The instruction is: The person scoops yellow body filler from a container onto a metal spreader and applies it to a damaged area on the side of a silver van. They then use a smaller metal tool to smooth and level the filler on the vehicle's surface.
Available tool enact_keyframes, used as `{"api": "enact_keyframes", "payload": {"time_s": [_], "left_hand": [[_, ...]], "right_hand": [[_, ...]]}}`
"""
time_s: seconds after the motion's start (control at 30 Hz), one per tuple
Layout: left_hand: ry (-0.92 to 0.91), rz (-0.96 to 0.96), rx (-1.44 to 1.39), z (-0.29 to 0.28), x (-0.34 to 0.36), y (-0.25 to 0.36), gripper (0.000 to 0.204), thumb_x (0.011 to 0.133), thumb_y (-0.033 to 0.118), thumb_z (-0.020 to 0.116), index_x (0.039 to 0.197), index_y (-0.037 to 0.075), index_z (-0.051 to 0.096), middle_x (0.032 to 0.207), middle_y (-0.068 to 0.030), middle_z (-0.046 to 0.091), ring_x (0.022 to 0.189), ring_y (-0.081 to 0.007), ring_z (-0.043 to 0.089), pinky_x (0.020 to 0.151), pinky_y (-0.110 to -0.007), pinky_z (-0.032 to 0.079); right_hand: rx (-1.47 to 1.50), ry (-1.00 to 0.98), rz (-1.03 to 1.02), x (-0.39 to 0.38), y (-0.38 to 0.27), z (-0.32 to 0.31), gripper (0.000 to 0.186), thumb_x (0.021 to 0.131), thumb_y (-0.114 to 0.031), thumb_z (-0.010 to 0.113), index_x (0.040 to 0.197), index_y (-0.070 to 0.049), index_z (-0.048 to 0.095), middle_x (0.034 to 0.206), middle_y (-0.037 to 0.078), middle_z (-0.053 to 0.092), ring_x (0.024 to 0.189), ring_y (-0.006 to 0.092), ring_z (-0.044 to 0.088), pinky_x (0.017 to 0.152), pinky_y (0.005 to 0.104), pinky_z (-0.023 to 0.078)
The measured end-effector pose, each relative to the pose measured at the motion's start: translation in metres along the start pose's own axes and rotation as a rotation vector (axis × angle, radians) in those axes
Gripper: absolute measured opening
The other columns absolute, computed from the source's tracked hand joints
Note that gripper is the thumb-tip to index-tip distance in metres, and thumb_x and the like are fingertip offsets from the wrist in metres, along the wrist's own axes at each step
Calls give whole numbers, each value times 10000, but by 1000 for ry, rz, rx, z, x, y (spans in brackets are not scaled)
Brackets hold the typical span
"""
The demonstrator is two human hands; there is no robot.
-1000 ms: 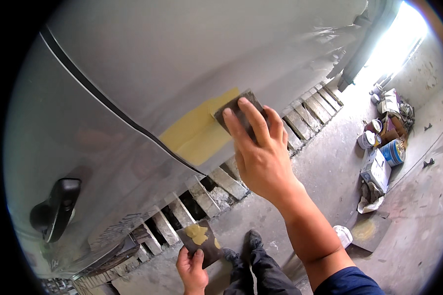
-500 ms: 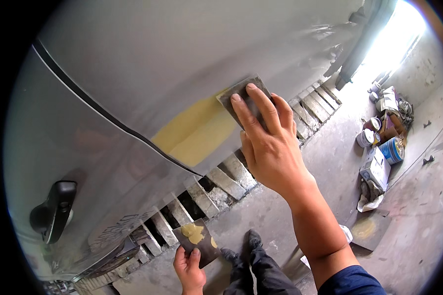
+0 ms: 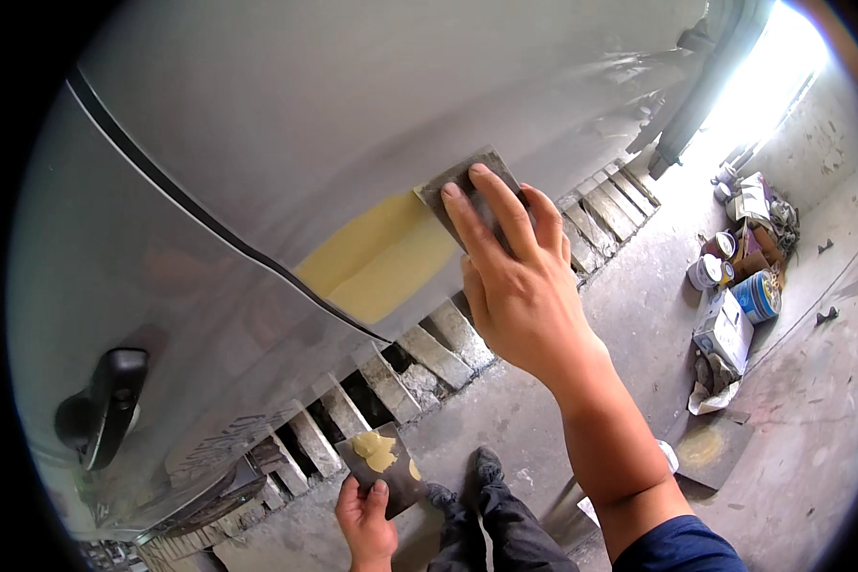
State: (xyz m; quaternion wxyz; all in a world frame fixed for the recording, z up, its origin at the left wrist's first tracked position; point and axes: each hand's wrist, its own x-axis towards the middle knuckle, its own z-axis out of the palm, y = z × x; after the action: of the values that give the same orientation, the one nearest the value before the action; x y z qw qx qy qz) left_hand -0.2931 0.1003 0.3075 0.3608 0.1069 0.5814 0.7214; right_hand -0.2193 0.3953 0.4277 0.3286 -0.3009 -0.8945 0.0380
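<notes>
My right hand point(image 3: 524, 276) grips a dark, flat, square putty spreader point(image 3: 429, 191), with fingers spread over its face. The spreader lies against the grey vehicle panel point(image 3: 353, 143), at the upper right end of a smooth patch of yellow filler putty point(image 3: 377, 257). That patch reaches down to the black door gap. Lower down, my left hand point(image 3: 367, 524) holds another dark square putty spreader point(image 3: 400, 486) by its bottom edge, thumb on top. A lump of yellow putty point(image 3: 374, 450) sits on it, and a smaller smear shows at its right edge.
A black door handle point(image 3: 116, 405) juts out at lower left. Under the vehicle runs a slatted floor grating point(image 3: 381, 386). Paint cans point(image 3: 758, 297), a white box point(image 3: 725, 329) and rags line the right wall. A putty-stained board point(image 3: 715, 448) lies on the floor behind my right arm.
My right hand and its spreader have shifted slightly left along the panel. My left hand and the putty on its spreader look the same.
</notes>
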Motion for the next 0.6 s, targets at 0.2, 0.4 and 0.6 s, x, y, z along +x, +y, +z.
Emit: {"api": "enact_keyframes", "payload": {"time_s": [0.2, 0.4, 0.6], "left_hand": [[3, 6, 22, 3, 0, 4, 279, 898, 44, 585, 1163, -36, 550, 1089, -78, 628, 982, -140, 579, 901, -289, 443], [6, -13, -30, 7, -3, 5, 289, 888, 24, 572, 1172, -30, 548, 1104, -86, 626, 980, -150, 585, 904, -299, 451], [-4, 5, 13, 5, -1, 5, 300, 877, -1, 563, 1176, -22, 544, 1118, -89, 623, 987, -159, 588, 903, -309, 460]], "right_hand": [[-24, -45, 17, -14, 6, 18, 598, 783, -48, 594, 1356, -173, 476, 1452, 68, 325, 1219, 440, 339, 966, 552, 361], [-1, -13, 3, -5, -6, -7, 606, 784, -53, 594, 1364, -181, 469, 1451, 62, 333, 1219, 438, 338, 964, 544, 366], [-20, -21, 28, -7, 3, 17, 608, 785, -51, 593, 1367, -179, 467, 1454, 66, 323, 1220, 440, 333, 968, 544, 361]]}}
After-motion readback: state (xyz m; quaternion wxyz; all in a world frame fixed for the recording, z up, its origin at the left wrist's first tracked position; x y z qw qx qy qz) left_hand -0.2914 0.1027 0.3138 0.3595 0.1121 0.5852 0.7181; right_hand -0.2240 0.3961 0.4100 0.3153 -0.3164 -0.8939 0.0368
